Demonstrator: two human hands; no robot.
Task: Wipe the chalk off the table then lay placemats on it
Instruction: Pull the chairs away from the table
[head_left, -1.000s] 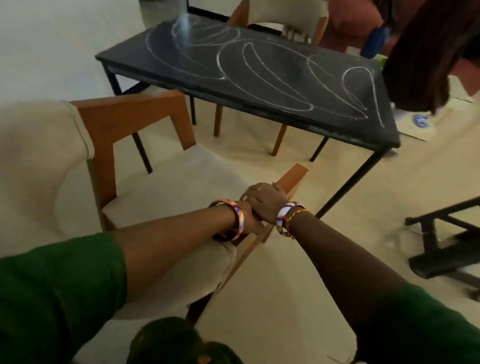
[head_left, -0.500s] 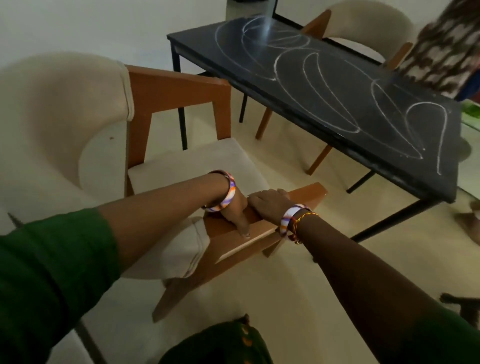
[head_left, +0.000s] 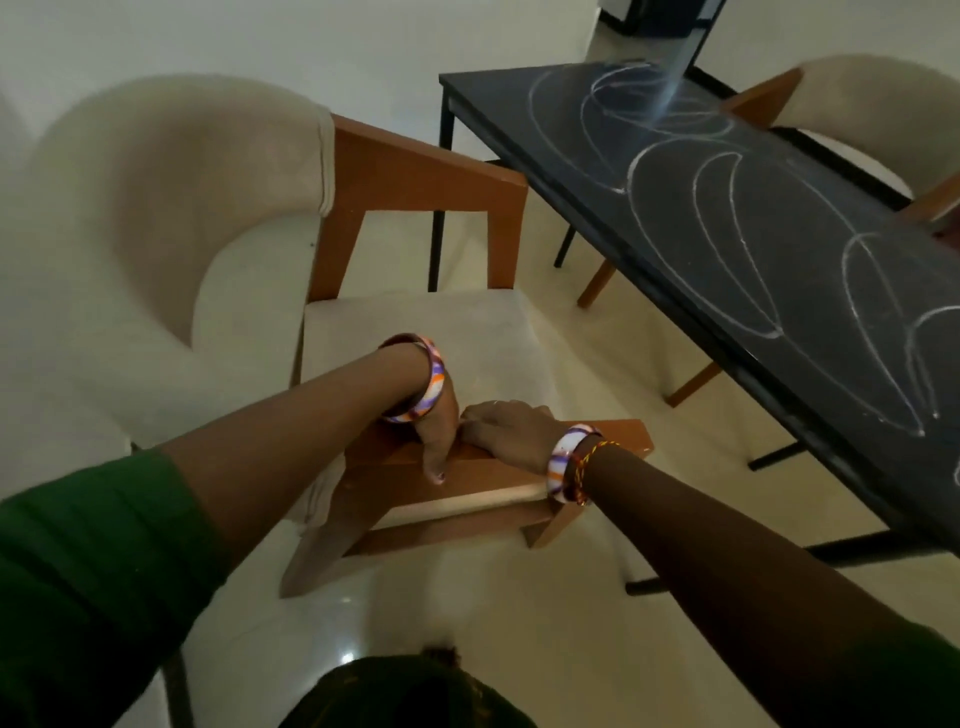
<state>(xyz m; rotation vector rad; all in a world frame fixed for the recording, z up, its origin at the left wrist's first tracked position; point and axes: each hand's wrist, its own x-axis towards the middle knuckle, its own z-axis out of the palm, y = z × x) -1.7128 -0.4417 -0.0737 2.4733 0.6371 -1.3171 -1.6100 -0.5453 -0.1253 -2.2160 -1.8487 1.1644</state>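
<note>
While gripping the near wooden armrest (head_left: 498, 467) of the cream armchair (head_left: 415, 332), left hand (head_left: 439, 428) and right hand (head_left: 506, 428) fingers curled round it; chalk-marked black desk (head_left: 753, 249) to the right, unwiped. Next: fetch a cloth, none visible.

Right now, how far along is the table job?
Nothing looks done: chalk loops still cover the black table. In hand: the left hand and right hand grip a chair's wooden armrest. Left: wiping, then placemats; none are visible.
</note>
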